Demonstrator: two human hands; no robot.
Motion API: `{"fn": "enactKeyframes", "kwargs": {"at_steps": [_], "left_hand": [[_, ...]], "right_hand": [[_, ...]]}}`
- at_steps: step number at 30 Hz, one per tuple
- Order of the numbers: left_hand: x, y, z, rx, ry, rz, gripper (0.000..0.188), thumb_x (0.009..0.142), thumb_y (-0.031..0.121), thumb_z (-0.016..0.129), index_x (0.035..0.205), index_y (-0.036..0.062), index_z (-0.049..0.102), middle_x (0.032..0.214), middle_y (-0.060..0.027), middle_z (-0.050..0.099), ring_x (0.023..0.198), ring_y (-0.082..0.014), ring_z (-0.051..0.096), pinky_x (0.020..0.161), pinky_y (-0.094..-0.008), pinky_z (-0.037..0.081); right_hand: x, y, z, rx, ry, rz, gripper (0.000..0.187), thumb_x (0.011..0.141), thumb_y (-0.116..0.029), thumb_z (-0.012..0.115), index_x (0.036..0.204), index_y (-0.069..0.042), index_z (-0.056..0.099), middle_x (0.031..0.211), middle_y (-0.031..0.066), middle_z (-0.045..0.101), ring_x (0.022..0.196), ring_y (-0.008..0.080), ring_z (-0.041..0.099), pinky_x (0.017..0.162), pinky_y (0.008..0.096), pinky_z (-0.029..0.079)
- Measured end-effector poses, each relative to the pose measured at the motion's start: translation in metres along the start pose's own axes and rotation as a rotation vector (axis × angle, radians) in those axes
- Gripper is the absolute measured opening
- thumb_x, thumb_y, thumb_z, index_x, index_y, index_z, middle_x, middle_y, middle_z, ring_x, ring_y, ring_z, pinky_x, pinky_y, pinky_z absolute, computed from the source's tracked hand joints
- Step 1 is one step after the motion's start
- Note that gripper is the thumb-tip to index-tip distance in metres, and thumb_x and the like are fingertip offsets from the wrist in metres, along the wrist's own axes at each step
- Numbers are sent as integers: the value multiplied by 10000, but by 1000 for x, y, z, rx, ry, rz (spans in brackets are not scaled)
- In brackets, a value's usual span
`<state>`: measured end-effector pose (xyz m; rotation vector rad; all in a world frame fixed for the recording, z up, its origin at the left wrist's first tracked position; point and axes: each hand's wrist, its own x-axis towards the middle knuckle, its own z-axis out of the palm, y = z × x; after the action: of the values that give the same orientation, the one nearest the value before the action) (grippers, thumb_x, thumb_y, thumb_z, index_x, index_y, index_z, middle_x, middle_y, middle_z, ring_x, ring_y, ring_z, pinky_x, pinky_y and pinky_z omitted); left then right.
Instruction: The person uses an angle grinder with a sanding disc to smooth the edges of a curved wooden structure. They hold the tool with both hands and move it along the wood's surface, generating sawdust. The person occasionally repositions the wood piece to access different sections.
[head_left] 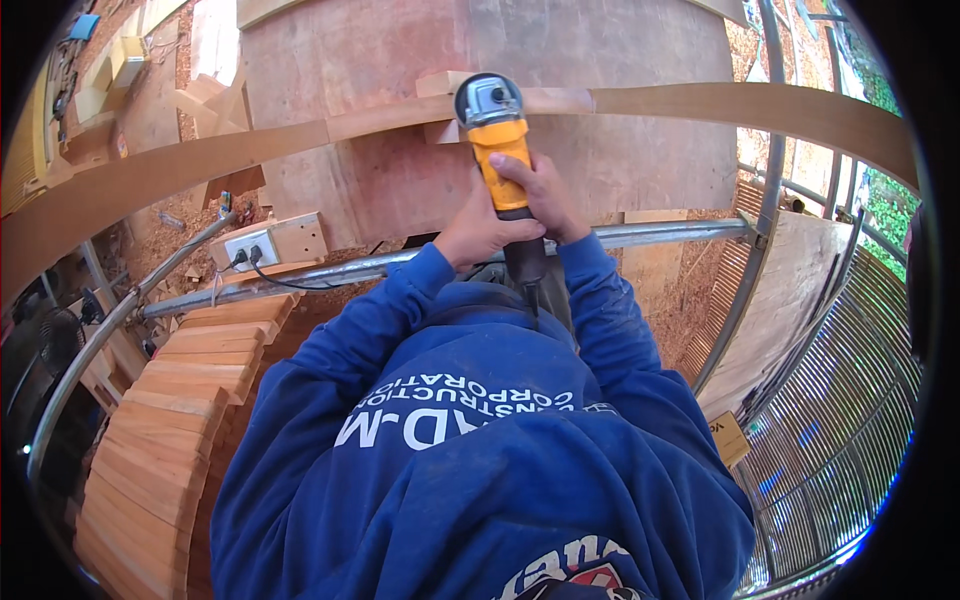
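Observation:
A yellow and black angle grinder point(503, 170) is gripped in both my hands, its round metal head pointing away from me. My left hand point(480, 225) wraps around the dark rear part of the body. On the right side, my right hand point(548, 195) closes around the yellow housing, thumb lying across the top. The grinder's head sits over a long wooden board point(400, 117) that runs left to right across the view. Whether the disc touches the wood is hidden under the head. A short wood block point(440, 132) shows beneath the board.
Under the board lies a large plywood sheet point(390, 195). A metal pipe point(640, 234) crosses between it and me. At the left, a power outlet point(250, 248) with two plugs is fixed to wood, above stacked planks point(160, 430). A panel point(775, 290) leans at the right.

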<state>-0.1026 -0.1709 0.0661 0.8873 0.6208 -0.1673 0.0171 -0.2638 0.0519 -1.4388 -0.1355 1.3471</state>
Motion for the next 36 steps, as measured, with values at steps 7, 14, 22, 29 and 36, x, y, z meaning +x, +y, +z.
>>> {"fn": "enactKeyframes", "kwargs": {"at_steps": [7,14,22,29,36], "left_hand": [[-34,-33,-8,-130,2,-46,843,763,26,835,1449,33,346,1345,-87,526,1264,-215,547,1070,-374,461],[-31,-17,21,107,170,231,905,684,58,843,1419,51,316,1298,-118,508,1178,-226,578,998,-370,511],[-1,-17,13,-42,203,232,1030,632,82,803,1466,26,201,1283,-174,512,1167,-269,590,966,-392,525],[0,-19,3,94,214,295,1167,580,117,820,1518,26,132,1308,-198,507,1217,-311,559,1006,-404,494],[7,-27,-4,172,277,301,1124,568,125,817,1506,31,204,1313,-193,518,1227,-314,554,1035,-401,472]], "right_hand": [[-13,4,12,-293,-190,26,513,896,-362,742,1241,1,630,1110,65,679,998,137,625,891,302,506],[-29,-2,11,-80,-32,-30,487,916,-337,725,1227,23,625,1080,78,683,950,138,646,857,306,529],[0,5,13,97,73,-84,492,912,-301,741,1242,38,605,1121,83,683,969,142,655,872,304,536],[8,4,15,-39,112,-81,476,867,-251,778,1220,26,617,1102,82,690,957,151,663,858,308,538],[17,12,18,21,142,-104,474,852,-244,784,1207,26,620,1087,79,694,948,153,667,847,312,541]]}}
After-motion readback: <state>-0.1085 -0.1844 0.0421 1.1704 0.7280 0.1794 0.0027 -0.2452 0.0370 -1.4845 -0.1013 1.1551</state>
